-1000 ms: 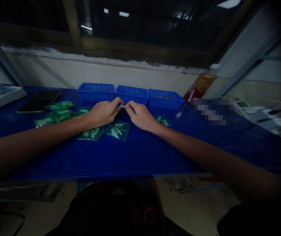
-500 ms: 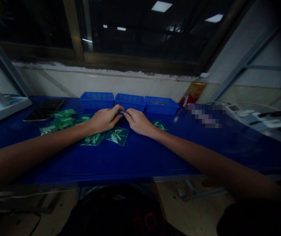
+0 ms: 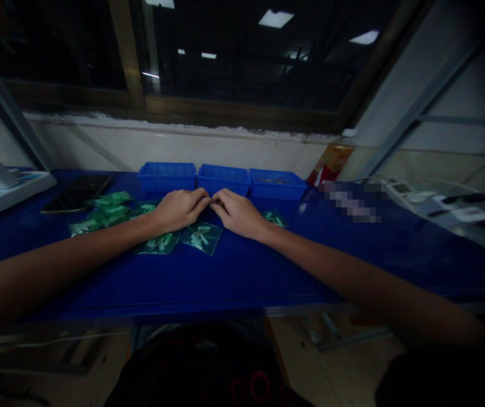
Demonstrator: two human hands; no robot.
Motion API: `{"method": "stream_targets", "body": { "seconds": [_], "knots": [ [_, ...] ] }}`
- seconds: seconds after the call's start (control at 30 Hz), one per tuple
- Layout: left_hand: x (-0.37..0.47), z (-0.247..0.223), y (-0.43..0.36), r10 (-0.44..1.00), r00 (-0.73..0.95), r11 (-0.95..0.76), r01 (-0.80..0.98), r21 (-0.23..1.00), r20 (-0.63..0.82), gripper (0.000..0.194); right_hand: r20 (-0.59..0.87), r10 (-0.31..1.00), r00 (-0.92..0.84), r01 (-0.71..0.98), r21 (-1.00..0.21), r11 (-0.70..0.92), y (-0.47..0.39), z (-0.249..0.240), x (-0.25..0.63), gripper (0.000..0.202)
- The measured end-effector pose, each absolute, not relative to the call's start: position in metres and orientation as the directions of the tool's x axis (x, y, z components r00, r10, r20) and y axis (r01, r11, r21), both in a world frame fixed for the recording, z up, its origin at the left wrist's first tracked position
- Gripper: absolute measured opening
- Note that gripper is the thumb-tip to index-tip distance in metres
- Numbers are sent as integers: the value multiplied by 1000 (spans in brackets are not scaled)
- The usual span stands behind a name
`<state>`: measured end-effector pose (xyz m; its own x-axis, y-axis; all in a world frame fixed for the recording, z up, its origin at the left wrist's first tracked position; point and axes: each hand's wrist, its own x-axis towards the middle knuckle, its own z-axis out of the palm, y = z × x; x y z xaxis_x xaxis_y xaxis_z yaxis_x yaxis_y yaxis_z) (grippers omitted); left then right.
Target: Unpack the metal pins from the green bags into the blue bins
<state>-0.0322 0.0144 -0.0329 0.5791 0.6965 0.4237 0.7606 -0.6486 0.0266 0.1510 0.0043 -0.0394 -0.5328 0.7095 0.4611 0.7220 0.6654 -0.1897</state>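
My left hand [image 3: 181,209] and my right hand [image 3: 238,213] meet fingertip to fingertip over the blue table, in front of the middle blue bin [image 3: 224,178]. Both are closed in a pinch. Between the fingertips shows a sliver of a small dark piece, mostly hidden, too small to name. Under and beside my left hand lie clear bags with pale green pieces; one such bag [image 3: 201,237] lies just below the fingers. Another small bag [image 3: 275,218] sits behind my right wrist.
Blue bins stand left [image 3: 167,176] and right [image 3: 277,183] of the middle one; the right holds thin pieces. A phone [image 3: 76,193] and a pile of green bags [image 3: 109,209] lie left. Power strips [image 3: 11,192] flank the table. A red-yellow packet [image 3: 331,163] leans on the wall.
The fingertips have drawn closer together, and the small grey piece between them is now mostly covered. The view has tilted slightly upward.
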Motion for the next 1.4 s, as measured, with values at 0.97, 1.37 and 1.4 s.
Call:
{"method": "stream_targets", "body": {
  "seconds": [0.97, 1.37, 1.4],
  "knots": [
    [-38, -29, 22, 574, 802, -789, 488, 373, 167, 35, 624, 780, -51, 984, -101, 145, 46, -34, 204, 33],
    [-35, -35, 25, 610, 720, -792, 543, 279, 329, 21, 662, 726, -186, 941, -92, 325, 26, -22, 189, 33],
    [-35, -37, 27, 630, 692, -777, 557, 293, 352, 19, 666, 703, -249, 920, -66, 387, 20, -20, 183, 32]
  ]
}}
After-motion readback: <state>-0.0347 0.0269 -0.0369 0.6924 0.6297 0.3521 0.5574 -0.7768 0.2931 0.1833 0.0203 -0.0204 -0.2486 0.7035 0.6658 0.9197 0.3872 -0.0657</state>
